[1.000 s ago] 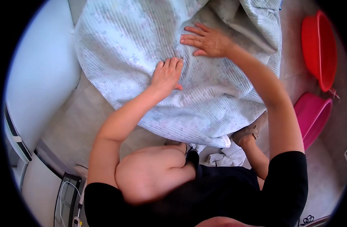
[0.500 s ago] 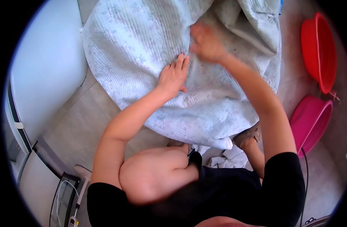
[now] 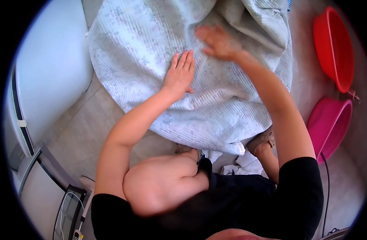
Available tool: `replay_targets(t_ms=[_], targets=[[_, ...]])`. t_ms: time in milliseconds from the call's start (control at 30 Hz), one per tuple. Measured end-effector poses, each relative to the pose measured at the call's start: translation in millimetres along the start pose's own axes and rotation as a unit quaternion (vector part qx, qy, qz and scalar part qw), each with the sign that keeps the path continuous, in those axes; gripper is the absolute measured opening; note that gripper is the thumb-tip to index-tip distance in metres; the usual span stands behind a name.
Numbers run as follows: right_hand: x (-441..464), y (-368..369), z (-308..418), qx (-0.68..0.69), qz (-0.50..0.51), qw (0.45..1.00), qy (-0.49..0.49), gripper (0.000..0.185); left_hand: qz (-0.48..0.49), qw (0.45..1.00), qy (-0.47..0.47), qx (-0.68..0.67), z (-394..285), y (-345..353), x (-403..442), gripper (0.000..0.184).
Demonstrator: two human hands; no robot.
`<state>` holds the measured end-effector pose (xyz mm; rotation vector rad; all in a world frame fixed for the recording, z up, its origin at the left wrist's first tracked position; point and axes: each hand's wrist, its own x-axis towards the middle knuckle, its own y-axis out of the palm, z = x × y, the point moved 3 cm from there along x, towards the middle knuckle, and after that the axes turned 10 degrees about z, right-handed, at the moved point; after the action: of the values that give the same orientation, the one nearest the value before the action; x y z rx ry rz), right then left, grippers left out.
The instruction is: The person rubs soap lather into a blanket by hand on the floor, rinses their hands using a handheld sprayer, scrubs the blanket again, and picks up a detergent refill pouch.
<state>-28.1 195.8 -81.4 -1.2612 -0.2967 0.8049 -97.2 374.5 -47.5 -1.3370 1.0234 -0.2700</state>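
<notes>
Near the feet, a white cloth point(image 3: 249, 161) lies crumpled on the floor point(image 3: 85, 132). Just beyond, the quilt point(image 3: 215, 114) spreads over the floor in loose folds. The left hand point(image 3: 178, 78) rests palm down on it, fingers straight and fairly close together, gripping nothing. Farther and to the right, the right hand point(image 3: 220, 43) is blurred over the quilt, fingers apart; it seems to touch the fabric, though I cannot be sure. Steady, flat palm pressure would suit such loose fabric best. At right sit the pink tub point(image 3: 324, 129) and, farther, the red tub point(image 3: 325, 48).
</notes>
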Motion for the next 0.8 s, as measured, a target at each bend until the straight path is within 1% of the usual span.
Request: replay_targets(t_ms=[33,100,133,167,233,267,367,467,500,600,700,767,800], targets=[[2.4,-7.0,-28.0,0.164,-0.051,0.978,0.116,0.065,-0.002,1.000,0.004,0.005,0.1,-0.4,0.3,0.100],[6.9,8.0,-28.2,0.090,-0.157,0.960,0.214,0.065,-0.012,1.000,0.003,0.008,5.2,-3.3,2.6,0.098],[6.1,18.1,-21.5,0.057,-0.206,0.939,0.268,0.066,-0.013,1.000,0.007,0.003,5.1,-2.5,2.2,0.096],[4.2,22.3,10.6,0.028,-0.137,0.952,0.272,0.069,-0.017,1.000,0.011,-0.003,5.4,-3.4,4.1,0.095],[-16.9,36.6,61.9,0.030,-0.097,0.987,0.125,0.068,-0.032,0.999,0.019,-0.024,12.2,-5.4,6.7,0.089],[-22.9,41.1,74.2,0.032,-0.075,0.996,0.048,0.068,-0.038,0.998,0.022,-0.036,15.8,-5.2,9.0,0.086],[-41.6,21.4,16.0,-0.021,-0.055,0.982,0.179,0.064,-0.128,0.985,0.012,-0.116,24.9,-1.7,17.2,0.076],[-46.4,23.7,-12.3,0.009,-0.142,0.951,0.275,0.062,-0.199,0.965,-0.020,-0.170,19.0,-24.8,28.3,0.064],[-48.7,23.8,-4.6,-0.003,-0.124,0.954,0.274,0.062,-0.192,0.965,-0.024,-0.177,14.1,-25.5,34.5,0.061],[-67.3,14.6,11.0,0.068,-0.142,0.966,0.206,0.059,-0.175,0.966,-0.038,-0.185,2.7,-17.6,47.1,0.051],[-79.1,2.1,16.1,0.095,-0.119,0.959,0.239,0.056,-0.172,0.971,-0.053,-0.158,-0.4,-5.1,55.6,0.042],[-75.1,-11.5,16.5,0.098,-0.076,0.966,0.227,0.053,-0.174,0.973,-0.048,-0.142,2.6,-1.0,62.9,0.037],[-71.9,-17.5,15.1,0.097,-0.058,0.969,0.220,0.051,-0.148,0.970,-0.059,-0.185,5.6,-5.8,64.1,0.033]])
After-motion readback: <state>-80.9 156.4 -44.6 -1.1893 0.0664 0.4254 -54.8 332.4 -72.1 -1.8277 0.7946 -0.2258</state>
